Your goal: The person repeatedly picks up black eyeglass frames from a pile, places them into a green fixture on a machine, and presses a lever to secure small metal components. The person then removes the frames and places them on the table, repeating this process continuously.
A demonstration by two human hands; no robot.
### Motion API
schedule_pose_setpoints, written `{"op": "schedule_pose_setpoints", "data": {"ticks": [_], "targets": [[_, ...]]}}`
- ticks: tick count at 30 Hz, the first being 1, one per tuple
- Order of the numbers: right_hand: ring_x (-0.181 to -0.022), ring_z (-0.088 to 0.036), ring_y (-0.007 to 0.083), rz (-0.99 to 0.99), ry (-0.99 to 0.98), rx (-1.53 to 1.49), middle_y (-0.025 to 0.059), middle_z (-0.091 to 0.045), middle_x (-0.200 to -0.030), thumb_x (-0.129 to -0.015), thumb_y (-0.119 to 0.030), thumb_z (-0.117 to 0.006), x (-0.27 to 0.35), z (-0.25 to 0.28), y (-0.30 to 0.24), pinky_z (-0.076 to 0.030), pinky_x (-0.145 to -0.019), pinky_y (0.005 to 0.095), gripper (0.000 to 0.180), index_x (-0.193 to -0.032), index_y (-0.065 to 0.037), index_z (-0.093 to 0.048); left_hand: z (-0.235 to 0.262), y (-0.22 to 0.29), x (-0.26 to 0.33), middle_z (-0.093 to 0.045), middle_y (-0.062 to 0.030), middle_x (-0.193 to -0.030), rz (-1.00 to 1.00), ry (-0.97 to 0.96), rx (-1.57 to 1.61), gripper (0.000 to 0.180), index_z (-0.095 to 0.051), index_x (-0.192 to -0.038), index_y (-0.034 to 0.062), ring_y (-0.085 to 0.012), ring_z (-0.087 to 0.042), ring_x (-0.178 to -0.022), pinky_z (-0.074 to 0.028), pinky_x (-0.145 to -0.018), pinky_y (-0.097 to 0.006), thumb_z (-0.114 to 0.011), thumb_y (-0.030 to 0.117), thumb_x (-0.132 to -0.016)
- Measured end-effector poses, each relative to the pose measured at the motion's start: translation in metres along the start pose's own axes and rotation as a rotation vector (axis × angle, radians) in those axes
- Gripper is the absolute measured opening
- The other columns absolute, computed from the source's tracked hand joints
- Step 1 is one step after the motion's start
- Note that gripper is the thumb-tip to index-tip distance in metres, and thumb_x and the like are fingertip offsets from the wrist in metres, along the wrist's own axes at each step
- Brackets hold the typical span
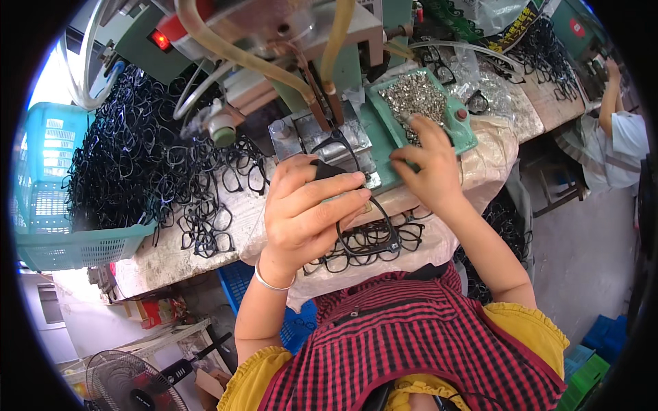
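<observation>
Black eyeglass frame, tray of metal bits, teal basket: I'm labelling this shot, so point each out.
black eyeglass frame (373, 236), head view, lower rim.
tray of metal bits (460, 142), head view, green right rim.
teal basket (75, 250), head view, front wall.

bright daylight | glare upper left | fisheye-bent edges | sharp centre

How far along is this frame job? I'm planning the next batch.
Possibly done: a few black frames lie by the apron. In hand: the left hand holds one frame at the machine; the right hand picks from the metal-parts tray. Left: a big pile waits.
</observation>
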State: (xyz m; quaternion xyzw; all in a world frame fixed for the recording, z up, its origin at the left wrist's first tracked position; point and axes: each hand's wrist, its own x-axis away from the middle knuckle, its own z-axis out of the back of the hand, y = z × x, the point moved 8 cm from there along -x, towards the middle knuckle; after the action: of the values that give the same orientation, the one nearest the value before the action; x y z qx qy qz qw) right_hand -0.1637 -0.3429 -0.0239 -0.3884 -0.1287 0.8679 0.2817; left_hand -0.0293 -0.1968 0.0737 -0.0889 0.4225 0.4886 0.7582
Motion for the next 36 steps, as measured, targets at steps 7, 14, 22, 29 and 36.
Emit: {"op": "schedule_pose_setpoints", "data": {"ticks": [7,14,22,29,36], "targets": [[-0.129,-0.051,0.0352,0.094,-0.061,0.136,0.0165,-0.061,-0.13,-0.067,-0.009,-0.074,-0.006,-0.044,-0.02,-0.048,-0.096,0.0471,0.011,-0.078,-0.008,-0.075,-0.006,0.005,0.037,-0.069,-0.0019,-0.122,0.199,0.097,-0.033,0.037,-0.074,-0.109,0.0141,-0.0258,-0.054,-0.097,-0.046,-0.102,-0.045,-0.079,0.009,-0.073],[-0.087,-0.066,0.0201,-0.277,0.037,-0.172,0.0098,-0.07,-0.093,-0.085,-0.003,-0.067,-0.003,-0.013,0.019,-0.05,-0.081,0.0301,0.009,-0.093,-0.001,-0.069,0.115,0.009,0.119,-0.069,-0.0116,-0.117,0.467,0.453,-0.773,0.023,-0.069,-0.107,0.0057,-0.0246,-0.062,-0.104,-0.047,-0.093,-0.037,-0.068,0.004,-0.085],[-0.091,-0.067,0.0192,-0.253,0.064,-0.299,0.0099,-0.071,-0.096,-0.089,-0.005,-0.067,-0.042,-0.01,0.002,-0.049,-0.087,0.0284,0.014,-0.101,0.0,-0.071,0.174,-0.078,0.18,-0.065,-0.0066,-0.093,0.809,-0.069,-0.942,0.006,-0.07,-0.082,0.0074,-0.0297,-0.058,-0.093,-0.045,-0.081,-0.04,-0.07,0.006,-0.077],[-0.093,-0.066,0.0165,-0.308,0.095,-0.143,0.0097,-0.071,-0.097,-0.089,-0.005,-0.067,-0.007,0.007,0.04,-0.048,-0.089,0.0285,0.013,-0.101,0.001,-0.07,0.106,-0.143,0.23,-0.061,-0.0118,-0.1,0.743,-0.3,-1.17,0.01,-0.072,-0.078,0.0095,-0.0315,-0.054,-0.103,-0.04,-0.093,-0.045,-0.064,0.012,-0.074],[-0.091,-0.065,0.0183,-0.411,0.15,-0.151,0.0076,-0.07,-0.095,-0.083,-0.001,-0.069,0.047,0.064,0.061,-0.048,-0.086,0.0295,0.014,-0.097,0.001,-0.07,0.121,-0.133,0.194,-0.065,-0.0176,-0.082,0.943,0.129,-0.572,0.01,-0.061,-0.1,0.0034,-0.0379,-0.062,-0.077,-0.049,-0.067,-0.045,-0.058,0.011,-0.093]]}}
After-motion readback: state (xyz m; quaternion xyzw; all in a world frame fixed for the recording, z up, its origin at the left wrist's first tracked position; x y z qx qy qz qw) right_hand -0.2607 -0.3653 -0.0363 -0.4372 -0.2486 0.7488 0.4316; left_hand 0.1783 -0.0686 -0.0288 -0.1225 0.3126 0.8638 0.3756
